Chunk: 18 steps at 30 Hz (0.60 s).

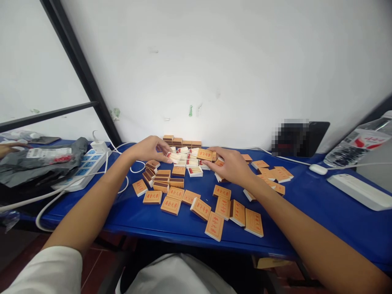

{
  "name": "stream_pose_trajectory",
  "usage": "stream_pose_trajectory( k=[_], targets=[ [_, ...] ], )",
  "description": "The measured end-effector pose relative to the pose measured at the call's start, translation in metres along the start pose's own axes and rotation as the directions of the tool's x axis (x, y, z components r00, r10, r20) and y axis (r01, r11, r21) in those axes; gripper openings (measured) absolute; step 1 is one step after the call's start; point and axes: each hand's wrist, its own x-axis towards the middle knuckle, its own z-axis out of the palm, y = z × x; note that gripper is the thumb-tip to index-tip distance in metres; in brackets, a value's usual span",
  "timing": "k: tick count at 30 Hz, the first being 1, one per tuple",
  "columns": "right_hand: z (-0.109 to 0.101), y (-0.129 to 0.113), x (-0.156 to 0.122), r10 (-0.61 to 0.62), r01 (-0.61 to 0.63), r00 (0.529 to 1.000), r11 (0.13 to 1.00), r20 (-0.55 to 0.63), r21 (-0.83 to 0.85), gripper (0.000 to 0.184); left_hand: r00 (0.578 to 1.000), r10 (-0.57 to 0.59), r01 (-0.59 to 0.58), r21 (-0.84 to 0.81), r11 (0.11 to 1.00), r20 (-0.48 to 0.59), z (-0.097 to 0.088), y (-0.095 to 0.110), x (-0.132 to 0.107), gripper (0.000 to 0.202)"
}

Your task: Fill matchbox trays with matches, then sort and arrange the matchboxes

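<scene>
My left hand (151,149) is closed at the far side of the blue table, thumb and fingers pinching a white matchbox tray (173,157) of red-tipped matches. My right hand (230,164) grips an orange matchbox (204,154) with red lettering, held level above other boxes. Between the hands lie several open trays of matches (194,171), partly overlapping. Behind them stands a low row of matchboxes (182,142) against the wall. Nearer to me, many closed matchboxes (170,205) are scattered flat, and some stand on edge showing brown striking sides (161,186).
On the left are a white power strip (92,165), a grey plastic package (45,159) and loose white cables. A dark phone-like device (317,136), a water bottle (358,141) and a long white object (363,191) are on the right. Another person's hand (9,149) shows at the far left.
</scene>
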Motion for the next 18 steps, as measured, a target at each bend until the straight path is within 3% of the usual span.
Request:
stream_pose_trajectory(
  k=[3,6,11,18],
  targets=[
    [0.001,0.000,0.000,0.010,-0.009,1.000,0.999,0.002,-0.034,0.042,0.990,-0.113,0.112,0.024,0.993,0.089,-0.008,-0.017,-0.002,0.047],
    [0.002,0.000,0.000,0.005,-0.005,1.000,0.998,0.003,-0.059,0.042,0.979,-0.176,0.168,0.083,0.982,0.100,-0.010,-0.023,-0.002,0.047],
    [0.001,0.000,-0.001,-0.010,0.010,1.000,0.998,0.002,-0.061,0.042,0.980,-0.188,0.169,0.211,0.963,0.073,-0.004,-0.020,0.001,0.048],
    [0.000,0.004,0.000,0.023,-0.021,0.998,0.999,0.066,-0.037,0.043,0.975,-0.199,0.173,0.237,0.956,0.093,0.009,-0.024,0.008,0.046]
  ],
)
